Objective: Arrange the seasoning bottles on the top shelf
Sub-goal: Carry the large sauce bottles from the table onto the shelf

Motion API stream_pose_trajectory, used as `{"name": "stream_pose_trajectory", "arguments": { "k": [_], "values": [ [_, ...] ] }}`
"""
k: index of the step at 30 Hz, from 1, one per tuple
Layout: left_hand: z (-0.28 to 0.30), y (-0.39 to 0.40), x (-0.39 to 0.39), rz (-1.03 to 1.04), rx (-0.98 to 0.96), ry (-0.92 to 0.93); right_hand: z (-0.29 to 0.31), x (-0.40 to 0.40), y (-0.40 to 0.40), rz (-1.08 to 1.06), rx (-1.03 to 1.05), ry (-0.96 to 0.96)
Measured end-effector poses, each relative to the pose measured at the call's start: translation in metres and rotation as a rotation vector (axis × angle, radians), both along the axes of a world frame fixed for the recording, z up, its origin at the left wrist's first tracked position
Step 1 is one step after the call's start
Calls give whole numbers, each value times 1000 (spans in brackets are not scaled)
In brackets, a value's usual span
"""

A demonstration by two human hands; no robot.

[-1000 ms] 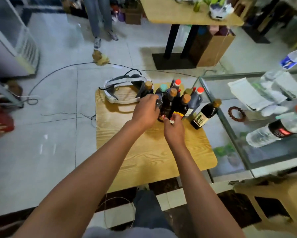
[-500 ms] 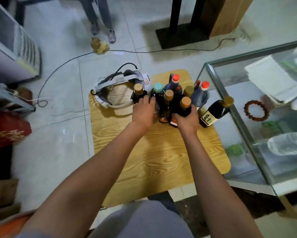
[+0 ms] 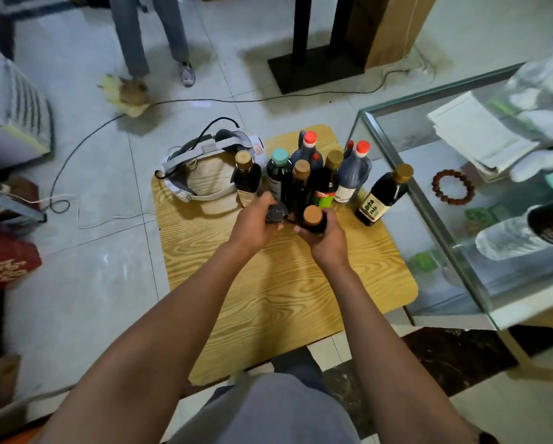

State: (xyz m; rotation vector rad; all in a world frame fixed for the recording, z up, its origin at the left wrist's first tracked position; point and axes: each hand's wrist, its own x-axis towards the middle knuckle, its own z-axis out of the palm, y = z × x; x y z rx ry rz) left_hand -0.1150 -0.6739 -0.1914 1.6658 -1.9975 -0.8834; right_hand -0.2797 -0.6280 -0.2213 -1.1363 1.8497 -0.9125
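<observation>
Wooden desk carrying clustered seasoning bottles.
Left hand grips a dark bottle; right hand grips a cork-capped bottle at the cluster's near edge.

The counter is pale yellow-brown wood with a darker swirling grain. The bottles are dark, near black: two wear red caps, one a teal cap, the others tan caps like the bottle with a black-and-white label. One bottle bears a green label. The headset is white and grey. The floor is light grey tile. The bead bracelet is reddish brown.
</observation>
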Motion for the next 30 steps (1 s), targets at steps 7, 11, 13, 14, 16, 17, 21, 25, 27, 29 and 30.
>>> {"name": "stream_pose_trajectory", "arguments": {
  "k": [7,11,13,14,16,17,21,25,27,29,30],
  "values": [
    [3,45,18,15,75,139,21,13,50,5,9,-55],
    [8,82,25,-10,157,386,38,19,104,-65,13,1],
    [14,104,22,-60,175,451,51,20,136,-109,41,21],
    [20,115,20,-94,210,496,57,21,153,-145,56,6],
    [33,137,13,-162,288,581,71,20,187,-232,50,-25],
    [41,146,7,-188,312,613,78,18,201,-259,36,-21],
    [75,194,-28,-304,340,697,109,5,271,-394,-49,-20],
    [110,245,-72,-455,324,733,141,-14,342,-575,-169,-65],
    [125,271,-94,-526,330,771,155,-24,375,-651,-219,-45],
    [140,307,-122,-586,334,811,168,-38,415,-733,-262,-20],
    [146,327,-137,-607,341,830,174,-46,437,-779,-286,-8]
  ]
}}
